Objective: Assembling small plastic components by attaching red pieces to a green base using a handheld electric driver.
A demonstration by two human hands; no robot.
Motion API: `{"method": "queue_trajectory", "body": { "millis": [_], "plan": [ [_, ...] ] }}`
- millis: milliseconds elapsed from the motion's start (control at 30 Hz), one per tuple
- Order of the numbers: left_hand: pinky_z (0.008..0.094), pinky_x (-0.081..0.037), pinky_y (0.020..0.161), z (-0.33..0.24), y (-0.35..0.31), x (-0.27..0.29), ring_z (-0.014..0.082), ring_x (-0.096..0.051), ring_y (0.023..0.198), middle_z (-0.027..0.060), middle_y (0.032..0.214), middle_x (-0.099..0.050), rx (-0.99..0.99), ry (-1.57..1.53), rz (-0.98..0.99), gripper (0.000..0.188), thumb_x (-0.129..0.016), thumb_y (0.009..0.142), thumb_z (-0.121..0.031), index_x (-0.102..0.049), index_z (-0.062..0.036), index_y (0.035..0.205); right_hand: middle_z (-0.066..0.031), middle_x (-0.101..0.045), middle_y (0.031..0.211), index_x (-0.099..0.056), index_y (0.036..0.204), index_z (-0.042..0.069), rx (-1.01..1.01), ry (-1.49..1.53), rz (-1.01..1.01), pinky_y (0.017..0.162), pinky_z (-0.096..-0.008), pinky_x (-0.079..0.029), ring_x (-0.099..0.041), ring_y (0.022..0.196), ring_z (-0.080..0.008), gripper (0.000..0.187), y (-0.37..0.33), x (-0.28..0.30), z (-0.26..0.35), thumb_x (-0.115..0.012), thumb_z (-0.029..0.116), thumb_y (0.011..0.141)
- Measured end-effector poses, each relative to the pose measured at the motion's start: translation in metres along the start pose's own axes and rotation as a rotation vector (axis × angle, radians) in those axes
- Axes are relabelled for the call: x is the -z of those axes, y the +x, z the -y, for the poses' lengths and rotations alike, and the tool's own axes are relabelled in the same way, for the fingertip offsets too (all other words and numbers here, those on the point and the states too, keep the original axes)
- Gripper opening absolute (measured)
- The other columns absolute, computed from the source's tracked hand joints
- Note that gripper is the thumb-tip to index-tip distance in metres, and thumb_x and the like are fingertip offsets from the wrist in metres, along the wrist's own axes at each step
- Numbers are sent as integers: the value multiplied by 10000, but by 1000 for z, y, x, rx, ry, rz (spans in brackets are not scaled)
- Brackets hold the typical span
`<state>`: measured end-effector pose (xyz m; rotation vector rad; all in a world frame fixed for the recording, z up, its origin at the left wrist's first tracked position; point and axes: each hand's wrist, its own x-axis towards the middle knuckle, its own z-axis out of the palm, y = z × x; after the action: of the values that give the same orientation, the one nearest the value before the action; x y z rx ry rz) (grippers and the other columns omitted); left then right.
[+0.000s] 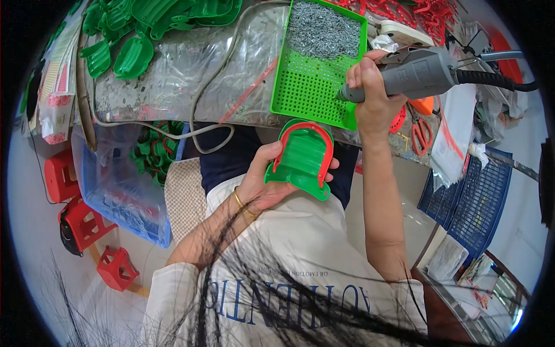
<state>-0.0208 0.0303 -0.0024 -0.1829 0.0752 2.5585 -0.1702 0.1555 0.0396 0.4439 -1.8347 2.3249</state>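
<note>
My left hand is closed on a green plastic scoop-shaped part, held in front of my body. A red U-shaped plastic piece lies along the inside of its rim. In my right hand is a grey electric screwdriver, its tip pointing left over a green perforated tray. Small silver screws are heaped in the tray's far half. The driver's tip is apart from the green part.
More green parts lie at the table's far left. A blue bin with green and red pieces stands left below. Red pieces, a power strip and orange-handled scissors lie right. A grey cable crosses the table. Red stools stand left.
</note>
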Motion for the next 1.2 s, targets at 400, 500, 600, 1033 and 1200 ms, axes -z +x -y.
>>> {"method": "queue_trajectory", "body": {
  "millis": [400,500,600,1033,1200],
  "plan": [
    [483,-442,929,-3,-1,8,365,-553,1073,292,1218,-503,-44,14,-4,727,-452,855,-509,-371,36,1329,-50,-473,650,-515,951,-34,5,-19,-4,549,-293,-403,-446,547,-135,121,-1,-3,0,-547,-32,834],
    [481,-447,922,-4,-2,8,363,-559,1063,284,1214,-510,-27,-12,-10,719,-459,854,-504,-376,31,1328,-43,-452,644,-514,952,-35,17,21,-22,561,-290,-396,-433,560,-131,132,0,-6,7,-559,-8,831],
    [476,-453,915,-3,-1,5,357,-564,1058,280,1207,-518,-44,-8,-19,700,-466,855,-499,-393,21,1319,-24,-413,625,-516,956,-26,25,80,-17,571,-281,-377,-409,573,-126,149,-1,-13,24,-568,40,833],
    [460,-398,989,-1,-6,6,275,-514,1149,142,1268,-513,-48,-202,-73,519,-454,910,-406,-429,-74,1308,-31,-536,672,-553,902,-45,-266,320,227,503,-210,-394,-497,559,-81,120,-49,-66,71,-603,-5,800],
    [424,-377,1016,-1,-6,10,236,-504,1162,100,1282,-508,-42,-194,-43,481,-452,920,-375,-434,-91,1308,-35,-540,678,-556,897,-33,-237,319,249,492,-213,-394,-485,554,-74,110,-55,-69,65,-597,-20,796]
  ]
}}
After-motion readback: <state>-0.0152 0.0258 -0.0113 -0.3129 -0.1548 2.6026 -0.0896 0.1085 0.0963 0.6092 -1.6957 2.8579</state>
